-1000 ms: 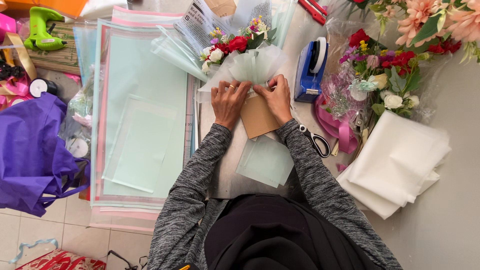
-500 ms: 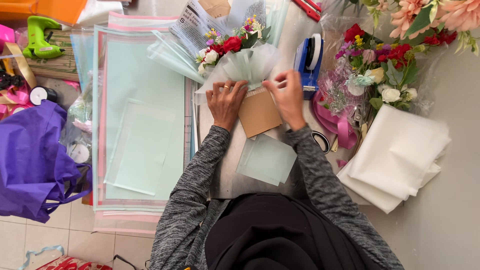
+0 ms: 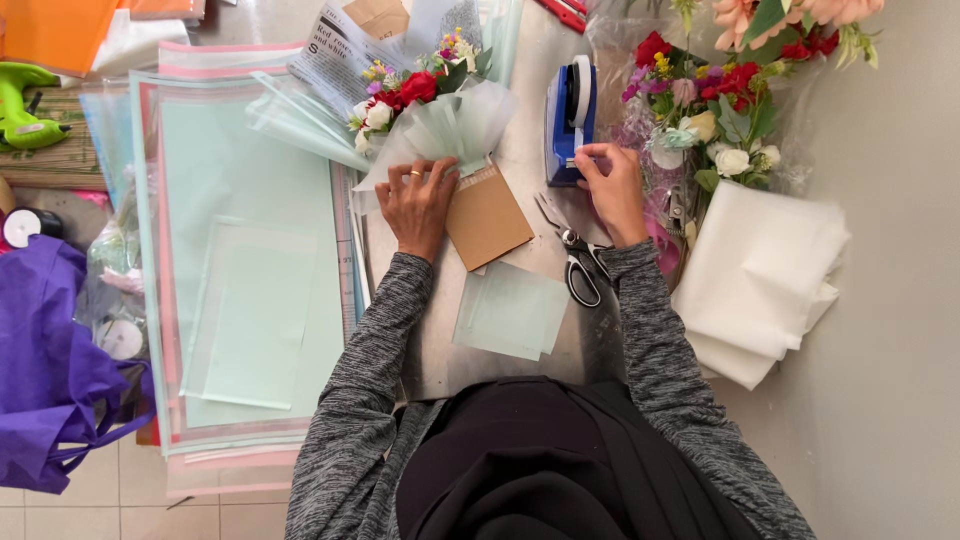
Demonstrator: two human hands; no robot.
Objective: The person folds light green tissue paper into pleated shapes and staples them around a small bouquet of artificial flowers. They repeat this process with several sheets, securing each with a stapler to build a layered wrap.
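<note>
My left hand presses down on a small bouquet of red, white and yellow flowers wrapped in pale green tissue, right where the tissue meets its brown paper base. My right hand has reached to the blue tape dispenser, with its fingertips pinched at the front where the tape comes off. Black-handled scissors lie between my two forearms. A loose square of pale green tissue sits just below the brown paper.
A stack of pale green and pink wrapping sheets covers the left side. Folded white paper and loose flower bunches lie at right. A purple bag and a green glue gun are at far left.
My right hand left the brown paper and moved right to the tape dispenser. The left hand stayed on the bouquet.
</note>
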